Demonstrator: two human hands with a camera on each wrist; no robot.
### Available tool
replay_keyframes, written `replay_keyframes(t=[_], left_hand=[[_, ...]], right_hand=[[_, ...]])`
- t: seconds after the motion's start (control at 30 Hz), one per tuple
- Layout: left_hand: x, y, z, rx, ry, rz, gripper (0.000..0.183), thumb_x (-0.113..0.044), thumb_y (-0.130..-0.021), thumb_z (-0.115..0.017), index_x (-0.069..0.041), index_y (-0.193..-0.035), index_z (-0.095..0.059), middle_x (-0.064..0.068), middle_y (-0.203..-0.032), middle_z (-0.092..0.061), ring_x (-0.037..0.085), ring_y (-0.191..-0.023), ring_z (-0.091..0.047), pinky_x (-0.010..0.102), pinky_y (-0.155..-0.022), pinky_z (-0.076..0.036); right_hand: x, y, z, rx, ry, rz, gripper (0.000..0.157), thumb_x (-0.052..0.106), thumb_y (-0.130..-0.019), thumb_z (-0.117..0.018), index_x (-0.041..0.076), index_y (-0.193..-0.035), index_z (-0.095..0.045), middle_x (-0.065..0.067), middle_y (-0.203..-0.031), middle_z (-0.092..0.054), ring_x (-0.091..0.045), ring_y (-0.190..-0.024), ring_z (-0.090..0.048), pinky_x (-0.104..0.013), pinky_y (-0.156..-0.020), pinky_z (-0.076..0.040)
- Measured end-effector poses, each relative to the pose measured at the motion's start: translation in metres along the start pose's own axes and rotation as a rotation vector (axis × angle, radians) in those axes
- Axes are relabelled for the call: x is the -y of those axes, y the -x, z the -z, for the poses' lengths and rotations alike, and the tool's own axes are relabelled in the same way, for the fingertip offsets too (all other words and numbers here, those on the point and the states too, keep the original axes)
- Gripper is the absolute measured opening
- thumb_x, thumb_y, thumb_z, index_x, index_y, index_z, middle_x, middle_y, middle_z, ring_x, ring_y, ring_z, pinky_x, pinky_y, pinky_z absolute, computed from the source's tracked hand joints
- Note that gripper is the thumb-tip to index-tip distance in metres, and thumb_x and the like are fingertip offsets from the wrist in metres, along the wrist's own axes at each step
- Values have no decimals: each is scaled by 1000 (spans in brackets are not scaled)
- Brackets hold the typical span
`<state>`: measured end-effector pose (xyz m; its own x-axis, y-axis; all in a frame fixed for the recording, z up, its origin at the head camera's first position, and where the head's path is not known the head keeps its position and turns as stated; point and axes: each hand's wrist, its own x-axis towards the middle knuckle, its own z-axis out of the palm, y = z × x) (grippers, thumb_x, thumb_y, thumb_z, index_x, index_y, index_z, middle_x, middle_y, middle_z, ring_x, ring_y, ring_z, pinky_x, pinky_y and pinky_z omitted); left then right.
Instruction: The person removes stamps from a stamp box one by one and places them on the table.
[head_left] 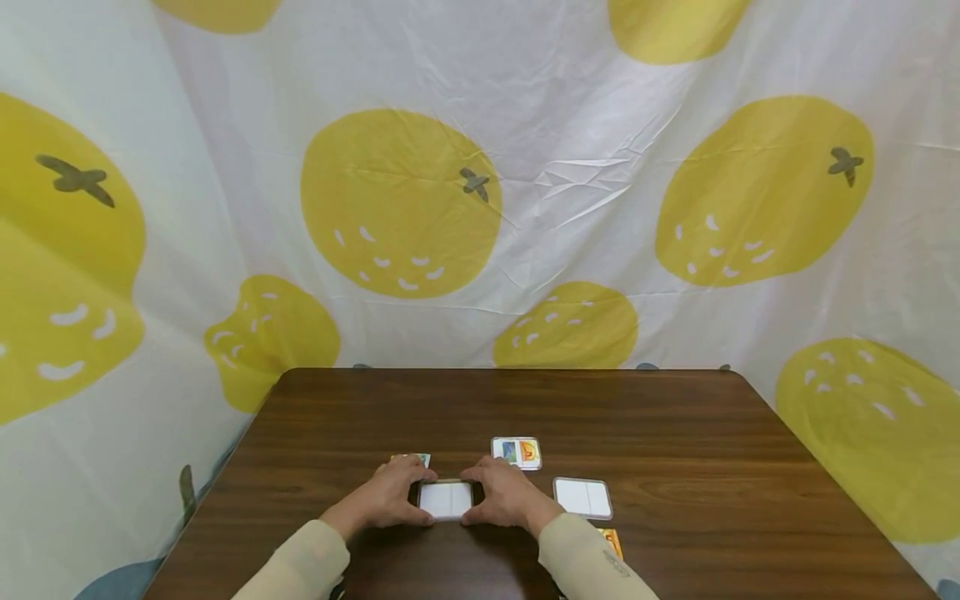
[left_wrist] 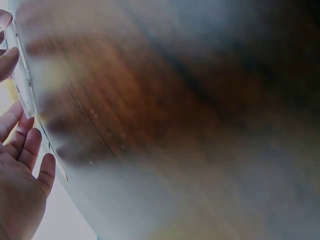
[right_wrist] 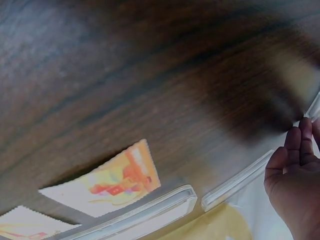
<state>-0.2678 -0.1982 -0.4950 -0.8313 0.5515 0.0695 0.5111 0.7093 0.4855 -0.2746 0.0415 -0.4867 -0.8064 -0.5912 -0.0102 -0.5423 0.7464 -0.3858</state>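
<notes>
Between my two hands, a flat clear-edged case [head_left: 446, 502] with a white, two-part face lies close to the tabletop. My left hand [head_left: 390, 493] grips its left end, thumb at the near corner and fingers at the far one. The right hand [head_left: 507, 495] holds the other end the same way. In the left wrist view the case's clear rim [left_wrist: 25, 82] shows edge-on beside the left fingers [left_wrist: 31, 147]. Right fingers [right_wrist: 294, 145] reach the case's edge in the right wrist view. A colourful paper piece [head_left: 422, 459] is partly hidden behind the left hand.
A clear case [head_left: 517, 452] with two small pictures lies beyond the right hand. Another white-faced case [head_left: 582, 497] sits to its right. Nearer, an orange stamp-like piece with serrated edges [right_wrist: 112, 182] is partly covered by the right sleeve in the head view. Another such piece [right_wrist: 30, 225] lies beside it.
</notes>
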Motion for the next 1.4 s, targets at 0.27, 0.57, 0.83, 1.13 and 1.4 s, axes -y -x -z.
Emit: replay_keyframes(t=[0.27,0.57,0.83,1.13,1.4], left_hand=[[-2,1,1,12,0,4,57,-34,-73,-87,-5,-118,-67,5,-110,-56,28,-103,-54,52,-89,-39],[-1,-1,-1,0,-11,-5,55,-34,-72,-88,-6,-116,-69,2,-107,-57,25,-100,-55,47,-85,-40],[-1,-2,-2,6,17,30,55,-35,-72,-88,-7,-116,-71,0,-108,-58,24,-100,-56,46,-85,-39],[-4,-3,-2,-3,-2,47,56,-36,-70,-89,-6,-114,-71,2,-109,-61,24,-102,-56,47,-84,-40],[-9,-1,0,24,-15,59,55,-33,-72,-88,-5,-116,-69,4,-109,-58,26,-100,-55,48,-82,-40]], right_hand=[[0,-1,0,12,-2,-2,63,41,-76,-84,12,-129,-65,-2,-119,-60,-22,-112,-55,-40,-96,-44],[0,-1,-1,0,52,31,61,43,-79,-82,10,-128,-66,-3,-116,-60,-22,-109,-57,-38,-94,-46],[4,-1,1,18,116,38,62,45,-80,-81,10,-129,-66,-5,-114,-60,-21,-107,-57,-37,-92,-46],[2,-2,-1,19,156,31,62,47,-80,-80,11,-129,-66,-4,-114,-59,-21,-109,-56,-37,-93,-45],[3,1,-1,13,141,42,63,46,-81,-80,10,-130,-64,-5,-115,-59,-21,-109,-55,-35,-93,-45]])
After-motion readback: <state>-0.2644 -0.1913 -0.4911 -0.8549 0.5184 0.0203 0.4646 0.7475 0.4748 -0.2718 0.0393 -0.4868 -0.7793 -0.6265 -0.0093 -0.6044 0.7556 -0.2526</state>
